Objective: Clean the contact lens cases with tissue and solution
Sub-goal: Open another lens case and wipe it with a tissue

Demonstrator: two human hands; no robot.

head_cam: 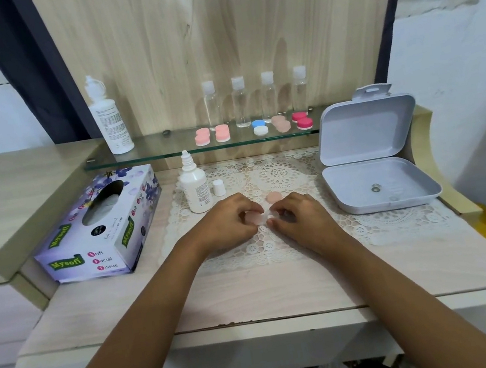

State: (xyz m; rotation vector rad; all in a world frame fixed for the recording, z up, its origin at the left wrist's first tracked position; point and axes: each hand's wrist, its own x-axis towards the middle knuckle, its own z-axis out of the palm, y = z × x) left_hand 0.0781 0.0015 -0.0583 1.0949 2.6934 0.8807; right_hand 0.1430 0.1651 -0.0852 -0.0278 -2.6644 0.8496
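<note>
The left hand [232,217] is pinching a pink contact lens case [255,219] above the lace mat [281,175]. The right hand [299,218] is curling beside it, grip unclear.

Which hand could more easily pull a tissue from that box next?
Probably the left hand: the tissue box lies on its side, while the right hand would cross over the lens case.
</note>
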